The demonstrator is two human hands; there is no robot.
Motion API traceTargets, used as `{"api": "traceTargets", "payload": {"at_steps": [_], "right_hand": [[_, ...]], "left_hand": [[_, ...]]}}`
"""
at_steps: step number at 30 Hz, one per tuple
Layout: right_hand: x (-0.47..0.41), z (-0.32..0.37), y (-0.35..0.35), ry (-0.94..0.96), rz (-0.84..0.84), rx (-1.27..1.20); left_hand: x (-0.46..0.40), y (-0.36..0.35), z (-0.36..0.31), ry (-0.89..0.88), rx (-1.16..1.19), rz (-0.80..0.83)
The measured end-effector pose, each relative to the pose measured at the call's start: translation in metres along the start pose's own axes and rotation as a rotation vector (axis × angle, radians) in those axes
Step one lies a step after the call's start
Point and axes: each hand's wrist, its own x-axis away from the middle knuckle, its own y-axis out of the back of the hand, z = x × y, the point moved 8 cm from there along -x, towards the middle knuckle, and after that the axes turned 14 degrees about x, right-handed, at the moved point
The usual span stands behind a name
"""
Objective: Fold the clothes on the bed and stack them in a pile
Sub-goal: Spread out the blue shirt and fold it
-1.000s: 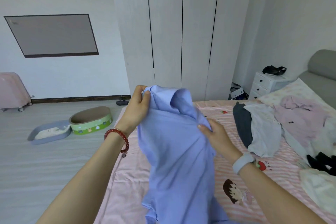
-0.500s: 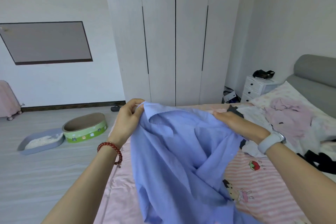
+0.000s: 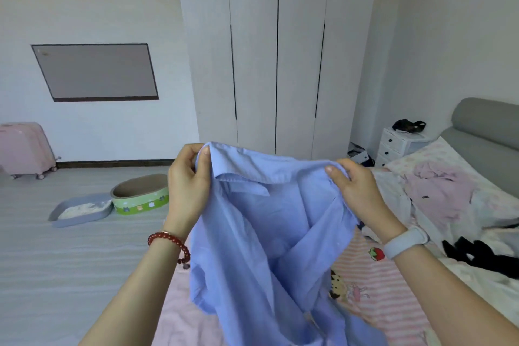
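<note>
Two hands, one blue shirt

Held up above the bed (image 3: 373, 303) by its top edge: blue shirt (image 3: 266, 233), collar pinched in left hand (image 3: 188, 177), shoulder gripped by right hand (image 3: 356, 191). Hanging spread between them; more clothes (image 3: 438, 191) heaped behind, unfolded.

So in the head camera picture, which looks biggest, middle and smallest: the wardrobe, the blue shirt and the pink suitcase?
1. Wardrobe looks largest.
2. Blue shirt, held up by the left hand and right hand, looks nearly as large, but it is close to the camera, so that is unsure.
3. Pink suitcase looks smallest.
</note>
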Motion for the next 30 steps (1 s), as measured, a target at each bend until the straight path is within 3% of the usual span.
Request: {"api": "traceTargets", "payload": {"at_steps": [3,6,10,14,19,24,30], "right_hand": [[0.0,0.057,0.044,0.109,-0.234,-0.134],[-0.004,0.106,0.073,0.168,-0.352,-0.239],[-0.018,0.142,0.081,0.192,-0.394,-0.346],[-0.038,0.136,0.055,0.163,-0.349,-0.359],[-0.074,0.069,-0.042,-0.02,-0.176,-0.248],[-0.114,-0.045,-0.186,-0.373,0.039,-0.095],[-0.117,-0.149,-0.366,-0.596,0.386,-0.079]], "left_hand": [[0.001,0.013,-0.052,-0.102,0.015,-0.117],[-0.005,0.024,-0.096,-0.165,0.028,-0.178],[-0.019,0.038,-0.125,-0.228,0.008,-0.211],[-0.028,0.048,-0.101,-0.21,-0.046,-0.187],[-0.046,0.056,0.019,0.003,-0.142,-0.109],[-0.071,0.061,0.192,0.237,-0.297,-0.051],[-0.066,0.052,0.423,0.714,-0.393,0.148]]}}
